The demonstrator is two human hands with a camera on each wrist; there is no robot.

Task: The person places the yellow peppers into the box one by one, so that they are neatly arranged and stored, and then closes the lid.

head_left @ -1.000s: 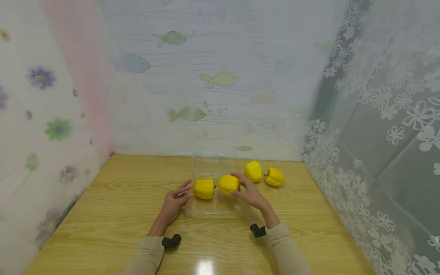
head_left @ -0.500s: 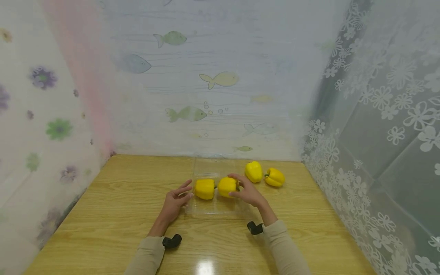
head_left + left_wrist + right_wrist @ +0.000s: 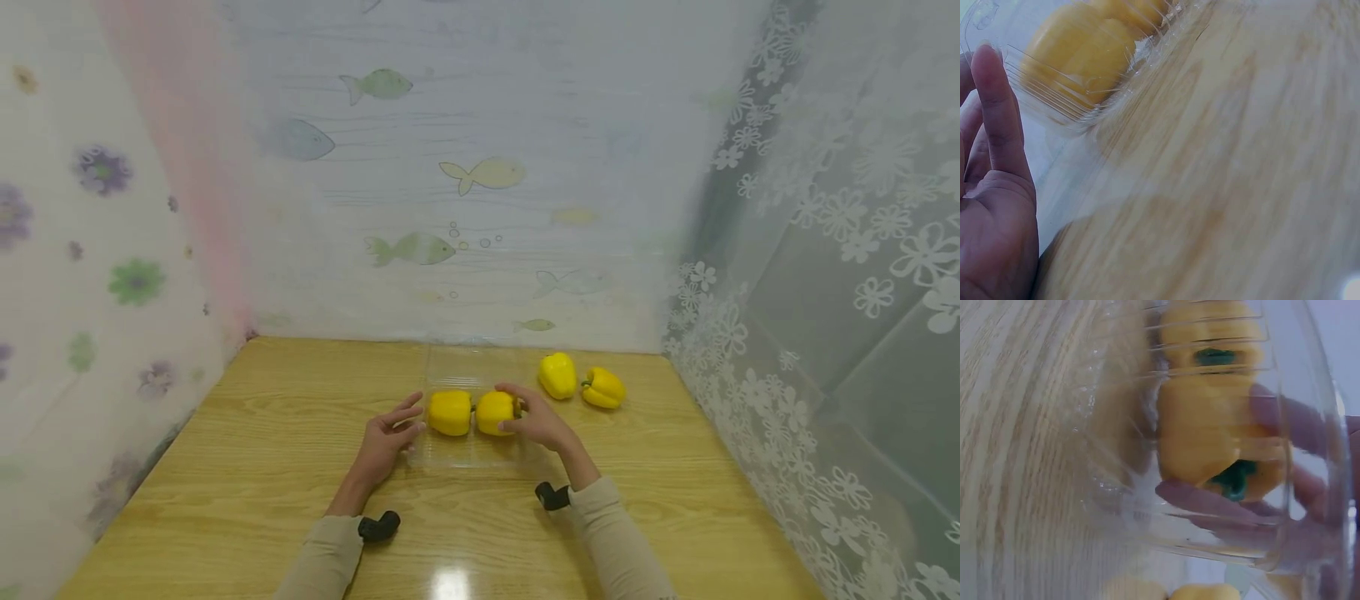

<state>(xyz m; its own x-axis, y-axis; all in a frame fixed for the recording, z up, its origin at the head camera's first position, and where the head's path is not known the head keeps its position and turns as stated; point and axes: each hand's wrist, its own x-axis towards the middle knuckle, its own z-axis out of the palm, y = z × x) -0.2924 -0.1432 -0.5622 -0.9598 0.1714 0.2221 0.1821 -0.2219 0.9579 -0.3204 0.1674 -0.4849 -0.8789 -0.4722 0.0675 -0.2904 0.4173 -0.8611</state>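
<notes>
A clear plastic clamshell box (image 3: 457, 454) lies open in the middle of the wooden table (image 3: 262, 433). Two yellow bell peppers lie inside it side by side. My right hand (image 3: 516, 408) grips the right pepper (image 3: 491, 414) from its right side, fingers curled over it. Through the box wall in the right wrist view that pepper (image 3: 1210, 431) shows with my fingers (image 3: 1210, 501) round its green stem end. The left pepper (image 3: 449, 412) lies free. My left hand (image 3: 408, 417) is open, its straight fingers (image 3: 994, 119) by the box's left edge (image 3: 1054, 103).
Two more yellow peppers (image 3: 557, 375) (image 3: 603, 388) lie on the table to the right of the box. The box's clear lid (image 3: 472, 362) lies open behind it. Patterned curtains wall in the table at the back, left and right.
My right hand has carried its pepper down and left until it sits in the box against the other pepper. The left hand has stayed at the box's left edge.
</notes>
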